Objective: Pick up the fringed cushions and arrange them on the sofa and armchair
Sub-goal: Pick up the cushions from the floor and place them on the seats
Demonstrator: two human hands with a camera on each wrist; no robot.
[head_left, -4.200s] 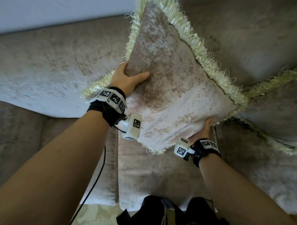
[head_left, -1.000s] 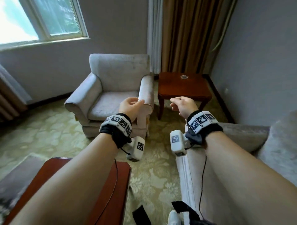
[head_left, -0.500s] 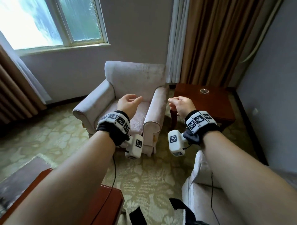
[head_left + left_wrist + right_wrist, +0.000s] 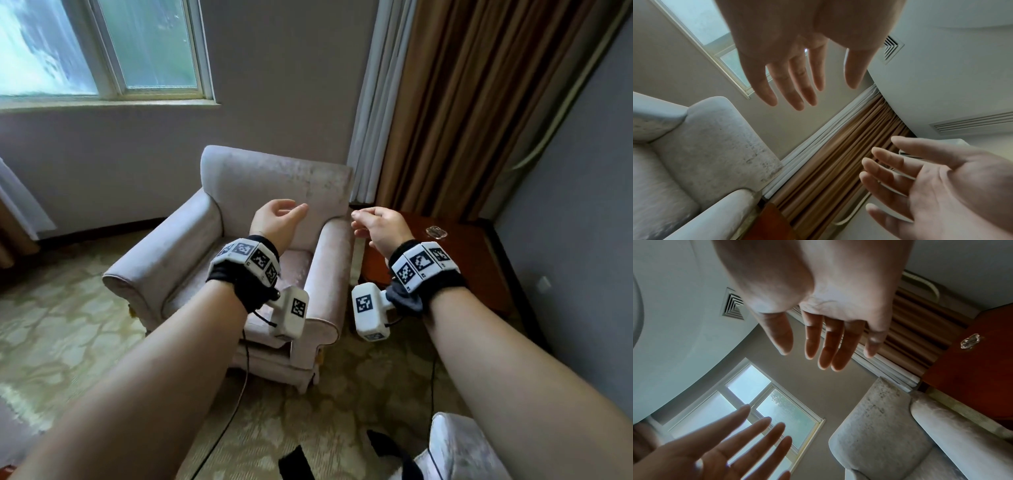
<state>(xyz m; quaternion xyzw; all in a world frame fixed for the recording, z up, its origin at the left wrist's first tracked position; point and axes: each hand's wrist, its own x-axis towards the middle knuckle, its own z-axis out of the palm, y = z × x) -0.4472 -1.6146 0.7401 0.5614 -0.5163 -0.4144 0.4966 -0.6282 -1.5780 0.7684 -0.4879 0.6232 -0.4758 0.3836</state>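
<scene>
A pale beige armchair (image 4: 260, 192) stands ahead under the window, its seat bare. No fringed cushion shows in any view. My left hand (image 4: 279, 221) hovers in the air in front of the chair's back, fingers relaxed and holding nothing. My right hand (image 4: 378, 222) hangs level with it over the chair's right arm (image 4: 330, 267), also relaxed and holding nothing. The left wrist view shows my left hand (image 4: 795, 76) with straight spread fingers, palm toward my right hand (image 4: 920, 183). In the right wrist view my right hand (image 4: 824, 337) is likewise spread. A corner of the sofa (image 4: 455, 445) shows at bottom right.
A dark wooden side table (image 4: 455, 260) with a small glass dish (image 4: 436, 233) stands right of the armchair, against brown curtains (image 4: 479, 102). Patterned carpet (image 4: 68, 335) covers the floor. A window (image 4: 102, 48) is at upper left.
The cushion I held on the sofa is out of my hands. My view has turned and moved closer to the armchair, with both bare hands raised before it.
</scene>
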